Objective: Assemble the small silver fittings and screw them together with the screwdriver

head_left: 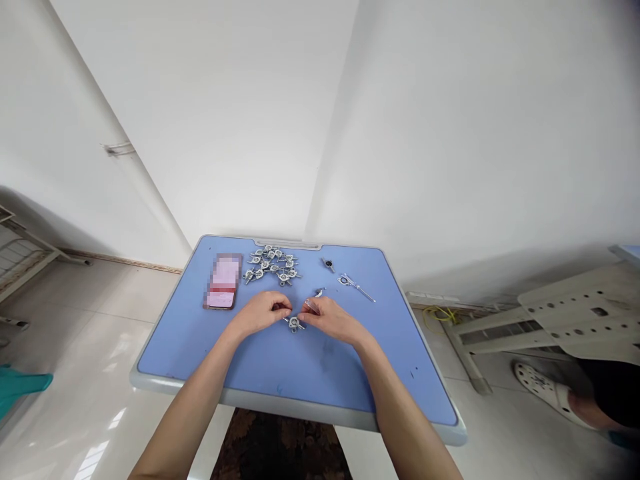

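A small grey metal fitting with a round centre and side arms lies on the blue desktop between my hands. My left hand is closed, thumb and forefinger pinched at the fitting's upper left; what is in the pinch is too small to make out. My right hand is closed too, its fingertips against the fitting's right side. A clear, shiny piece shows at the right fingers, its kind unclear. Just beyond that hand lies another small metal piece, partly hidden.
Several similar metal fittings are heaped at the back. A phone lies at the left. Toward the right are a dark-centred fitting, another fitting and a thin clear-handled tool. A person's foot in a clog is right of the desk.
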`<state>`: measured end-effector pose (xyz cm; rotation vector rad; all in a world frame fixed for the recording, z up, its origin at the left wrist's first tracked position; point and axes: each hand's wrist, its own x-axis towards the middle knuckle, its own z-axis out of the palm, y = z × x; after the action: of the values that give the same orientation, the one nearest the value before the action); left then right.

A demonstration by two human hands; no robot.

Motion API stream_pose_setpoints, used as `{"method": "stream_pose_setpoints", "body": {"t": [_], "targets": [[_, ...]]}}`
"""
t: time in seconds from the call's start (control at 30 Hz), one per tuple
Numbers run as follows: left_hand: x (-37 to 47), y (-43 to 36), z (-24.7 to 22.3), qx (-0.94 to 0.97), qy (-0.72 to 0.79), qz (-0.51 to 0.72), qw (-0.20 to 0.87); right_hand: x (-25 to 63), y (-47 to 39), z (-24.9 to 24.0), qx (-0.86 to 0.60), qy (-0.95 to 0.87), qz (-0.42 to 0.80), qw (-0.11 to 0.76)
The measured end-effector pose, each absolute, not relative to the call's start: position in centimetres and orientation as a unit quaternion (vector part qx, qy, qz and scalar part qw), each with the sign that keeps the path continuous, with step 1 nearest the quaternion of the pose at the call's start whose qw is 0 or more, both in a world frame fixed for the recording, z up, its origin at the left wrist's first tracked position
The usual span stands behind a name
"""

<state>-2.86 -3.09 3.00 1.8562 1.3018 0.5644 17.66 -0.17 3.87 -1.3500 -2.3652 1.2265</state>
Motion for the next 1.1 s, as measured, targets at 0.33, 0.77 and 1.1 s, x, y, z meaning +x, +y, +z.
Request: {"method": "stream_pose_setpoints", "body": {"t": [0.33,0.77,1.1], "targets": [[-1.6,-5.5,4.7,0.789,0.512,0.154,0.302,19.1,-0.2,4.7,-0.442,-0.786,0.432,0.022],[-0.3,-5.8,4.4,0.826,0.522,0.094,0.191,18.2,-1.4,4.7,-0.446,-0.822,0.354,-0.019],[-0.2,-6.0,4.4,0.822,0.529,0.089,0.192,18.3,-1.5,5.3,-0.443,-0.823,0.354,-0.027]]}}
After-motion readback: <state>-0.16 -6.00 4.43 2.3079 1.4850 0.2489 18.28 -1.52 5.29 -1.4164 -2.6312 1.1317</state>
